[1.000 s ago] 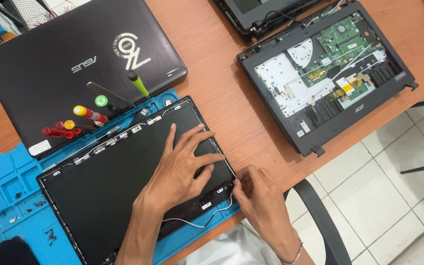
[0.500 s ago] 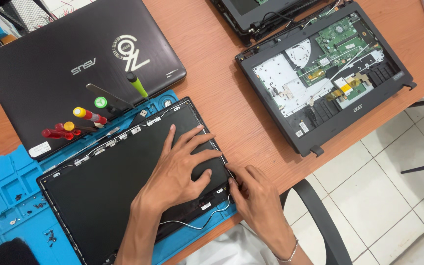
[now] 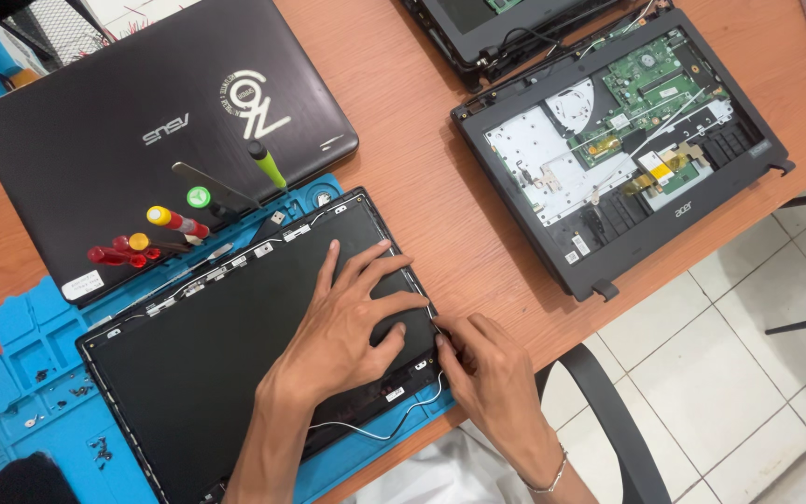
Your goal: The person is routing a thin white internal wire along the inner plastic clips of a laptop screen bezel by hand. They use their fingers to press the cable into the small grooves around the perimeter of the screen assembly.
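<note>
My left hand (image 3: 352,327) lies flat with fingers spread on the black laptop screen panel (image 3: 216,364), pressing it down and gripping nothing. The panel rests on a blue work mat (image 3: 20,373) at the near edge of the wooden table (image 3: 422,177). My right hand (image 3: 492,373) is at the panel's right corner, fingertips pinched on its edge, beside a thin white cable (image 3: 375,425) that runs along the near side. Behind the panel, a closed dark laptop (image 3: 95,121) carries several screwdrivers (image 3: 156,233) with red, yellow and green handles. Well apart to the right sits an opened laptop base (image 3: 622,140) with its green circuit board exposed.
</note>
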